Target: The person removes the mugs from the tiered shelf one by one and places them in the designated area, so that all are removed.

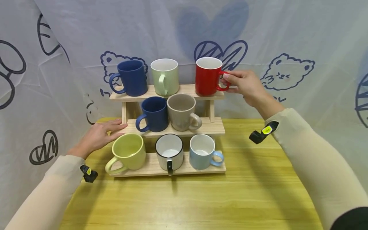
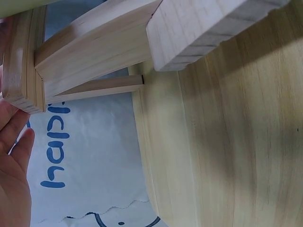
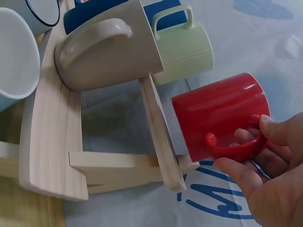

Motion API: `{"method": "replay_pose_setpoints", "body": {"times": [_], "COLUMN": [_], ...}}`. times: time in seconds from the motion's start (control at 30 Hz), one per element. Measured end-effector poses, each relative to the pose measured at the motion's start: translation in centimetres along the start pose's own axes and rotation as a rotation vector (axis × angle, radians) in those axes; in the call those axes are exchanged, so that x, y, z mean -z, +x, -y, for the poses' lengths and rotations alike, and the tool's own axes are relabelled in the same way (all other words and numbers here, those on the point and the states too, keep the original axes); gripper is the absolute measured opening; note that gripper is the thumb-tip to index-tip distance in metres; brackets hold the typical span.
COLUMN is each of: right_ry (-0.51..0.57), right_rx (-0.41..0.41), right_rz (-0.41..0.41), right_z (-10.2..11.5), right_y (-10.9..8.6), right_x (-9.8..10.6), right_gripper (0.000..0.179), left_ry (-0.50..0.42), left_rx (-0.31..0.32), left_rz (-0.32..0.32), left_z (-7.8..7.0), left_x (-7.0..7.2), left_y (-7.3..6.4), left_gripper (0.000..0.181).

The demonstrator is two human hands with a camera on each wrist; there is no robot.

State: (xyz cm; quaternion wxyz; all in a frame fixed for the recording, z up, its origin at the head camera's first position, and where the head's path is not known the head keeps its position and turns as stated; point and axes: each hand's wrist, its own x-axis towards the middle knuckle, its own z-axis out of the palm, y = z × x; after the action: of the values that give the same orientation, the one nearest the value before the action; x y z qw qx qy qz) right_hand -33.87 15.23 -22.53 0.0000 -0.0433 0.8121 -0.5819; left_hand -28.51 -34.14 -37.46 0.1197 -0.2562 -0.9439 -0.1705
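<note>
My right hand pinches the handle of a red mug, thumb and fingers round it. Upright, the mug is at the right end of the rack's top shelf; in the right wrist view a narrow gap shows beside part of its base, and I cannot tell whether it touches. My left hand touches the left end of the middle shelf with fairly straight fingers. In the left wrist view its fingertips lie against that wooden end. On the top shelf also stand a dark blue mug and a pale green mug.
The middle shelf bears another blue mug and a beige mug. Below stand a yellow-green mug, a black-rimmed white mug and a light blue mug. A patterned curtain hangs behind the wooden table.
</note>
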Motion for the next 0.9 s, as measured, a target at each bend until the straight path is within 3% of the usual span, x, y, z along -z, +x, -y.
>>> {"method": "replay_pose_setpoints", "body": {"times": [0.33, 0.7, 0.9], "right_ry": [0.0, 0.026, 0.021], "right_rx": [0.019, 0.035, 0.04], "right_rz": [-0.078, -0.101, -0.116], "right_z": [-1.3, -2.9, -4.0], "right_y": [-1.3, -2.4, -3.1], "right_x": [2.1, 3.8, 5.0], "right_gripper": [0.047, 0.05, 0.052], "left_ry": [0.028, 0.014, 0.0], "left_rx": [-0.045, 0.013, 0.04], "left_rz": [-0.005, 0.068, 0.079], "left_z": [0.2, 0.2, 0.0], "left_x": [-0.1, 0.4, 0.5], "left_y": [0.2, 0.1, 0.3], "left_gripper": [0.039, 0.042, 0.043]}}
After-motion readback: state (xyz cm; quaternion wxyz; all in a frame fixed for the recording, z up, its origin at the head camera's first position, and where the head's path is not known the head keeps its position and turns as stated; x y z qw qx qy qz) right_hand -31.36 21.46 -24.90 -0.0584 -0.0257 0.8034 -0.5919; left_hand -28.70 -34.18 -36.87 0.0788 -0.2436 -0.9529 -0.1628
